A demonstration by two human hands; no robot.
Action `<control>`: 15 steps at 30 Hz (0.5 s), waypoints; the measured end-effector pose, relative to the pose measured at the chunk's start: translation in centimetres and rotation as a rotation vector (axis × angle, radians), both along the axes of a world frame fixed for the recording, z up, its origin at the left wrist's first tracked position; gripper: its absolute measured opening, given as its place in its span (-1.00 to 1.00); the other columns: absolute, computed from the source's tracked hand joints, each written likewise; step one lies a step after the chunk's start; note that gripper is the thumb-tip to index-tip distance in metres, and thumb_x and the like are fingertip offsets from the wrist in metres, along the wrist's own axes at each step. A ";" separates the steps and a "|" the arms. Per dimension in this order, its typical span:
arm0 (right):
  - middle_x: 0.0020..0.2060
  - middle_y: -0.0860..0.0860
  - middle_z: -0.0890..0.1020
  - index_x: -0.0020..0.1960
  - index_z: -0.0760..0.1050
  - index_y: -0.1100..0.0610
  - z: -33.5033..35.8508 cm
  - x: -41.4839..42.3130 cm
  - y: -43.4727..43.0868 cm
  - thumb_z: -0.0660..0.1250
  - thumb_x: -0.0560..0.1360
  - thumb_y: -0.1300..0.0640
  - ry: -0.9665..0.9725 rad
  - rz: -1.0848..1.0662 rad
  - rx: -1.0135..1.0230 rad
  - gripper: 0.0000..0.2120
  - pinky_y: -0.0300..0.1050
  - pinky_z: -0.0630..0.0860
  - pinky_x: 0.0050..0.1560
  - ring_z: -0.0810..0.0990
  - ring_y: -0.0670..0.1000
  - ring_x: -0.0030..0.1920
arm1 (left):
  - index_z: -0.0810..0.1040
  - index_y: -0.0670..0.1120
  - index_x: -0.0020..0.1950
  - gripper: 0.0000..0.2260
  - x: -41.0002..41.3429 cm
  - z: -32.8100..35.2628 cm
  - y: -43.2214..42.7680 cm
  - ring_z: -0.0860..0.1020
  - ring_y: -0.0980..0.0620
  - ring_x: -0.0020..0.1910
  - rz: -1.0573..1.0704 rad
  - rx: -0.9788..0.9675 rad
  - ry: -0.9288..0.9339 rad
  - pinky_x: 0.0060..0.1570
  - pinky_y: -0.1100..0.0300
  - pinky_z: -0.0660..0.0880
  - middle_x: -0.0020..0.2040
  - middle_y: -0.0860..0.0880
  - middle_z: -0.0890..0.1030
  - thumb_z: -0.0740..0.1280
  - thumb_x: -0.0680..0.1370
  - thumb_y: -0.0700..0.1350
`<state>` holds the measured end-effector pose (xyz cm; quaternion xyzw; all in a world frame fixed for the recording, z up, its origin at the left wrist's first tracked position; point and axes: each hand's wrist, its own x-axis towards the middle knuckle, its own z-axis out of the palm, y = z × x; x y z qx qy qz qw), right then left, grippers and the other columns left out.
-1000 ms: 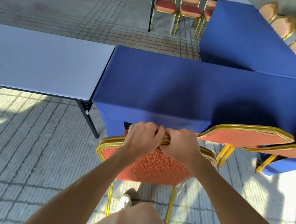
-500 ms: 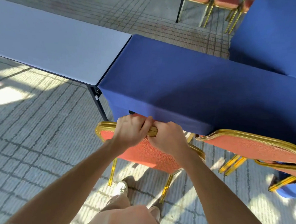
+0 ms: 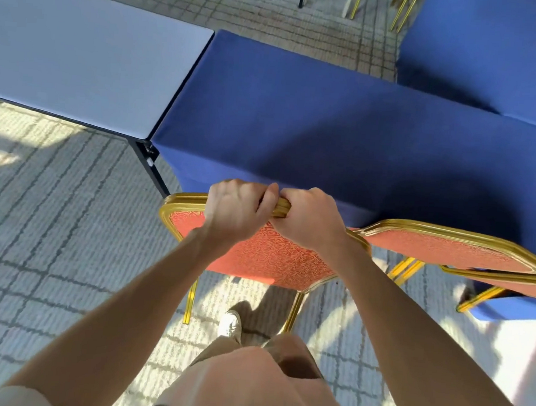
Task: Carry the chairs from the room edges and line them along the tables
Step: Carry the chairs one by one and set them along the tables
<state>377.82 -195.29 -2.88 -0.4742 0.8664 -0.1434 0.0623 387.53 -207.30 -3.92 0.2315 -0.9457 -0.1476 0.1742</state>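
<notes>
Grips the gold top rail of the red-padded chair (image 3: 266, 259) with both hands, set side by side near the middle of the rail and touching each other: left hand (image 3: 239, 210) curled over it from above, knuckles up, right hand (image 3: 310, 220) just beside it with fingers wrapped round the same rail. Stands directly behind the chair, one white shoe (image 3: 229, 323) planted on the grey patterned carpet (image 3: 52, 235) between the two gold rear legs. Has the chair's back close up against the near edge of the blue-clothed worktop (image 3: 329, 128), near its left end, with the seat out of sight under the hanging cloth; cannot tell whether the front legs touch the carpet. Looks down on a second chair (image 3: 447, 248) of the same kind just to the right, back rail touching or nearly touching the held one, and on the rail of a third chair (image 3: 508, 280) beyond that, both tucked along the same edge. Sees a bare grey worktop (image 3: 80, 56) butted against the left end of the blue one, with a black leg (image 3: 150, 169) at the joint, another blue-clothed worktop (image 3: 493, 53) at the upper right, and thin gold chair legs (image 3: 400, 9) at the top edge
</notes>
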 end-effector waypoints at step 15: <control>-0.49 -0.07 0.51 -0.33 0.34 -0.02 -0.5 0.7 1.3 0.19 0.43 -0.14 0.056 -0.099 0.022 -0.74 -0.07 0.48 -0.37 0.53 0.08 -0.40 | 0.27 -0.05 -0.50 -0.58 -0.2 -0.9 1.0 0.25 -0.05 -0.59 -0.076 0.025 0.087 -0.43 0.27 -0.10 -0.57 0.06 0.20 0.19 0.55 0.01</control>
